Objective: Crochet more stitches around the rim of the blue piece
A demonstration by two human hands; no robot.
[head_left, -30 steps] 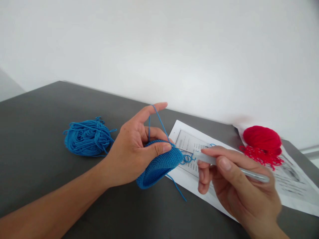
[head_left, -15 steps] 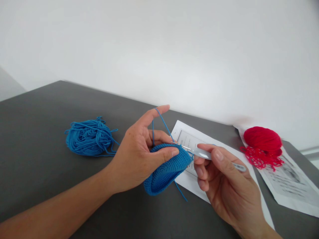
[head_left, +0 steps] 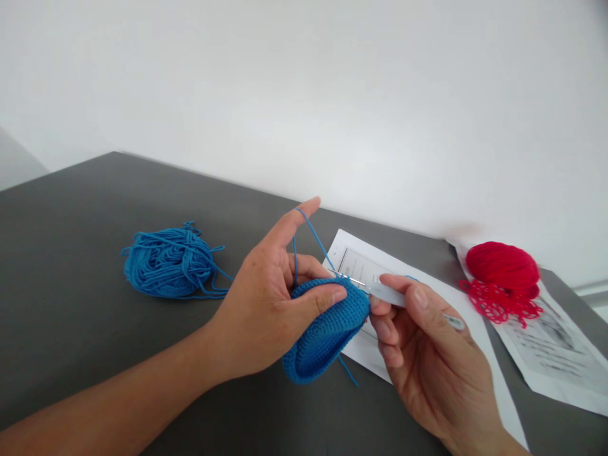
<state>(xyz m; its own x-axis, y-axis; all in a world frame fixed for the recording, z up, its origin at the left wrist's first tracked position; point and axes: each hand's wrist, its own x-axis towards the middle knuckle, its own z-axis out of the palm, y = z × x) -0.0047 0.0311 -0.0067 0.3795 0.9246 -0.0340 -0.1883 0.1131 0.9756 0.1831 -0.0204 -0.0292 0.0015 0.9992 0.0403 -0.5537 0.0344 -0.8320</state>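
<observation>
While the left hand point(head_left: 268, 291) pinches the blue crocheted piece point(head_left: 332, 316), the right hand point(head_left: 437, 354) holds a crochet hook point(head_left: 387, 293) at its upper edge.
The left index finger is raised under a blue yarn strand point(head_left: 316, 234), the right fingers closed pen-like on the handle; well apart from the piece a second ago, they are now right beside it, so the hook looks engaged. Outward lie a printed sheet point(head_left: 368, 263), a blue skein point(head_left: 168, 263) and a red yarn ball point(head_left: 503, 266).
</observation>
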